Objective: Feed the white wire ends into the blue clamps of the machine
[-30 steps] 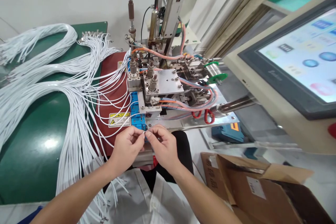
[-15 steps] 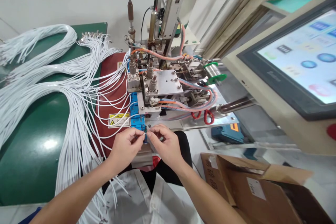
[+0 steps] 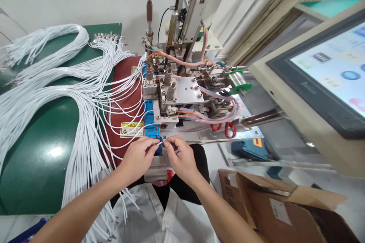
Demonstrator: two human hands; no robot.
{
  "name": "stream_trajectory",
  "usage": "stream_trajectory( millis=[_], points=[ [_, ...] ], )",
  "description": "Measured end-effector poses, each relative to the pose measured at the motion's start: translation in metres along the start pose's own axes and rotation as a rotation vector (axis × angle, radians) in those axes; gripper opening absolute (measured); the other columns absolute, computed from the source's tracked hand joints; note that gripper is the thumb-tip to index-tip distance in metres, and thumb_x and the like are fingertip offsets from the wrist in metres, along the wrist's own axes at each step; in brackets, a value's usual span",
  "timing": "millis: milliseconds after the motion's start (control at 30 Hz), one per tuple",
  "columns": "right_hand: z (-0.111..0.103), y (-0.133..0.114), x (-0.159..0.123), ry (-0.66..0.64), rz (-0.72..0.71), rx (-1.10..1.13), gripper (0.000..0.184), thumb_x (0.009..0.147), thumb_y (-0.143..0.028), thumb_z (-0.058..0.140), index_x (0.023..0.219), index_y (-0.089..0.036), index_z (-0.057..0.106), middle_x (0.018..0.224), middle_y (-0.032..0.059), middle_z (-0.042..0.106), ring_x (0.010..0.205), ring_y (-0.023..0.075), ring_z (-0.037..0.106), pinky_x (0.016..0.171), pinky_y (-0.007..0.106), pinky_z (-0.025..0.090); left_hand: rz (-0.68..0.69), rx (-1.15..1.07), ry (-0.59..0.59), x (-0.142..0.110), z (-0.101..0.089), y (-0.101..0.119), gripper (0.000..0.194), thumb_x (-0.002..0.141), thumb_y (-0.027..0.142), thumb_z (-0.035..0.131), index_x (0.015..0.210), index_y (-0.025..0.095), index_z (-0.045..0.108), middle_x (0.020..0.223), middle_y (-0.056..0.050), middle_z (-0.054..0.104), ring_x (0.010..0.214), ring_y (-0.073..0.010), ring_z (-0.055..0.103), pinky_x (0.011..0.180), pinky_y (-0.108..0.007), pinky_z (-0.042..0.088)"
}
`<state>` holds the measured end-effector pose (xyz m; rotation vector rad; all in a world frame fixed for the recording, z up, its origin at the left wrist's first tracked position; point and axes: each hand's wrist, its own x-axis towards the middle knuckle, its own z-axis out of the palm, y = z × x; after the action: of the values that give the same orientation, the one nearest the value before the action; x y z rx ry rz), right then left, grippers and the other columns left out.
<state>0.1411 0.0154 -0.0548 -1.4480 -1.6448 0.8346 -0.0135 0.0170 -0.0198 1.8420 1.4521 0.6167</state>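
Note:
My left hand (image 3: pixel 139 158) is closed in a pinch on a white cable (image 3: pixel 161 143) close to its end. Opposite it, my right hand (image 3: pixel 182 159) pinches at the tip of that same cable; whatever else its fingertips may hold is too small to make out. Both hands meet just in front of the row of blue clamp blocks (image 3: pixel 152 133) along the machine's edge. Several other white cables run from a large bundle (image 3: pixel 82 133) on the left into these blocks.
A metal machine (image 3: pixel 182 93) with air hoses stands beyond my hands, a green-flanged wire spool (image 3: pixel 238 82) on its right. The bundles lie across a green table (image 3: pixel 34 182) and a red plate (image 3: pixel 128 102). To the right are a touchscreen (image 3: pixel 330 72) and an opened cardboard box (image 3: pixel 273 212).
The view has shifted slightly, so the machine appears farther right. Both hands keep their pinch by the blue blocks, and more white cable shows between the fingertips.

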Motion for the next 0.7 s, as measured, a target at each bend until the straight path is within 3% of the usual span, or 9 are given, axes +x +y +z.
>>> stream_trajectory(
  millis=[167, 500, 700],
  points=[
    [0.006, 0.011, 0.004, -0.049, 0.072, -0.022, 0.017, 0.083, -0.028, 0.043, 0.072, -0.02, 0.052, 0.065, 0.0014, 0.055, 0.061, 0.015, 0.051, 0.057, 0.025, 0.04, -0.03, 0.153, -0.051, 0.003, -0.008, -0.006, 0.018, 0.081, 0.015, 0.045, 0.088, 0.019, 0.062, 0.083, -0.003, 0.062, 0.078, -0.0166, 0.057, 0.073, -0.03, 0.045],
    [0.011, 0.017, 0.007, -0.096, 0.175, 0.079, 0.014, 0.079, -0.027, 0.045, 0.069, -0.02, 0.052, 0.063, -0.0008, 0.054, 0.058, 0.0135, 0.05, 0.055, 0.023, 0.039, 0.072, 0.26, 0.016, 0.008, -0.008, -0.013, 0.02, 0.081, 0.007, 0.045, 0.083, 0.016, 0.063, 0.082, -0.004, 0.062, 0.078, -0.0161, 0.058, 0.073, -0.029, 0.046],
    [0.014, 0.018, 0.01, -0.139, 0.248, 0.142, 0.015, 0.078, -0.025, 0.044, 0.064, -0.021, 0.047, 0.054, -0.0035, 0.046, 0.052, 0.0127, 0.045, 0.052, 0.023, 0.036, 0.1, 0.315, 0.017, 0.011, -0.008, -0.015, 0.018, 0.079, 0.005, 0.047, 0.078, 0.016, 0.061, 0.076, -0.003, 0.063, 0.073, -0.0155, 0.057, 0.069, -0.028, 0.045]
  ],
)
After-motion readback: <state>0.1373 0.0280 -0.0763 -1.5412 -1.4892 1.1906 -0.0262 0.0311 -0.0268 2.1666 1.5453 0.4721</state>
